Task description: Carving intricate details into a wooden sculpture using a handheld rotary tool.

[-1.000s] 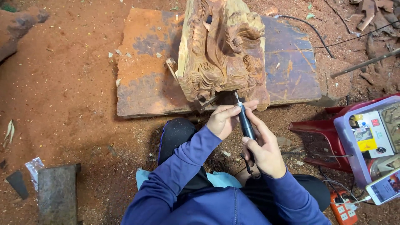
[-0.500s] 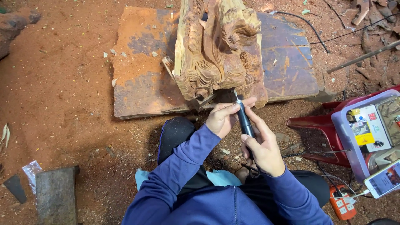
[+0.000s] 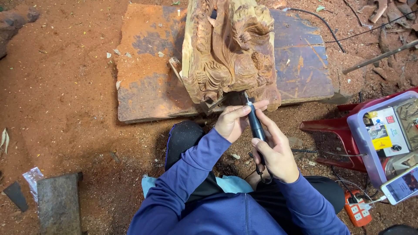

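head view: slim black, probably rotary, tool (image 3: 256, 126)

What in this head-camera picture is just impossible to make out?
- Tool tip: too small to tell whether it touches the wood carving.
- Carving's top: cut off by the upper edge.
- Tool lower body: hidden inside the right hand.
- Left hand palm: turned away.
- Plastic box: cut off by the right edge.

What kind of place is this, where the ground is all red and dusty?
Probably an outdoor wood-carving workshop. A big carved wooden block stands on a worn board, red sawdust covers the ground, and both hands hold a slim black carving tool.
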